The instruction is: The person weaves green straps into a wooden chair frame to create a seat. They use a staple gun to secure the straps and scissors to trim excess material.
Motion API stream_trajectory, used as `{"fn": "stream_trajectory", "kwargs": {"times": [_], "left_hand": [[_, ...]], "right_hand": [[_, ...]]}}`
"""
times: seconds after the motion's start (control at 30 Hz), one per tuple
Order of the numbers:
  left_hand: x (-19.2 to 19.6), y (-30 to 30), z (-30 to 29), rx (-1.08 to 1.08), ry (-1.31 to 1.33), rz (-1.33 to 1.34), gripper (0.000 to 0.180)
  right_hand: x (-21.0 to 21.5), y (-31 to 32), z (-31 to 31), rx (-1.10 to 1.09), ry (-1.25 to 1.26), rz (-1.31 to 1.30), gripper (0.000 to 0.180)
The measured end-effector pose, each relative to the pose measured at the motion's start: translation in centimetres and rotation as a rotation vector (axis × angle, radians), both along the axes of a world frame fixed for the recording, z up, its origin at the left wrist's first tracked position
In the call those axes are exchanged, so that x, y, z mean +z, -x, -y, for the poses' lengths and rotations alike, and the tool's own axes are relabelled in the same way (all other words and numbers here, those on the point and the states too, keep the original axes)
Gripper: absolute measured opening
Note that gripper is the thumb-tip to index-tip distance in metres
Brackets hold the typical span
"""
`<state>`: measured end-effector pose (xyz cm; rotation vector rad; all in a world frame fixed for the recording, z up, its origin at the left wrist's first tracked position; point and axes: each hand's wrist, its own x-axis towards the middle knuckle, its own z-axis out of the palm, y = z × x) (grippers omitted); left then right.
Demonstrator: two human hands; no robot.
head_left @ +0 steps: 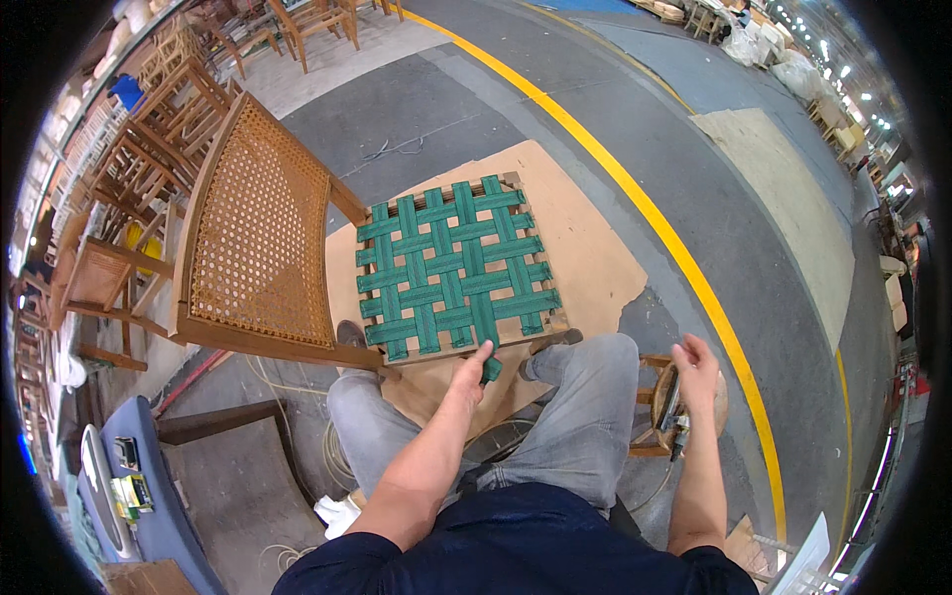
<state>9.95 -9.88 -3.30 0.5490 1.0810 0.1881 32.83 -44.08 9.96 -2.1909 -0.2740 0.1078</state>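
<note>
Left hand (468,375) pinched a green webbing strap end (489,349) at the near edge of the woven seat frame (454,266). Right hand (694,367), right of the frame, gripped a tool (670,405) over a wooden stool (716,412).

We are looking down into a furniture workshop on a large factory floor. Unfinished wooden chair frames (149,149) are standing stacked in rows along the left side, and a chair with a woven cane back (260,238) is leaning just beside a seat frame (454,266) strung with green webbing, which is lying on a sheet of cardboard (585,248). A yellow painted line (635,198) is running across the grey concrete floor (734,258), marking a lane. Far off at the upper right, rows of ceiling lights (843,74) are shining over more stacked goods. A small wooden stool (659,407) is sitting by the person's knee.
</note>
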Motion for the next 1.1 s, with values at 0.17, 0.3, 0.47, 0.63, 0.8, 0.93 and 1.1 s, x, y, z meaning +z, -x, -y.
{"fn": "stream_trajectory", "kwargs": {"times": [0.17, 0.3, 0.47, 0.63, 0.8, 0.93, 1.1], "left_hand": [[-0.4, 2.2, 2.6, -0.248, -0.204, 0.059, 0.028], [-0.7, 3.6, 5.7, -0.654, -0.234, 0.127, 0.03], [-2.8, 6.5, 5.8, -0.93, -0.071, 0.018, 0.034], [-5.5, 5.7, 5.1, -0.998, -0.207, -0.003, 0.032], [-9.0, 6.5, 4.1, -0.618, -0.662, -0.388, 0.033], [-7.2, 3.1, 0.4, -0.174, 0.409, -0.076, 0.041], [-12.3, 0.4, -0.6, 0.165, 1.047, 0.423, 0.041]], "right_hand": [[-2.2, 5.3, -11.6, 0.305, -0.32, -0.449, 0.039], [-8.3, 8.2, -19.3, 0.587, 0.157, -0.493, 0.053], [-13.2, 11.6, -25.0, 0.5, 0.078, -1.113, 0.042], [-16.8, 13.7, -27.7, 0.345, 0.219, -0.897, 0.038], [-19.2, 14.4, -28.9, 0.312, 0.478, -0.626, 0.051], [-23.5, 14.2, -27.9, 0.287, 0.574, -0.5, 0.051], [-25.2, 13.4, -29.6, 0.355, 0.717, -0.552, 0.051]]}}
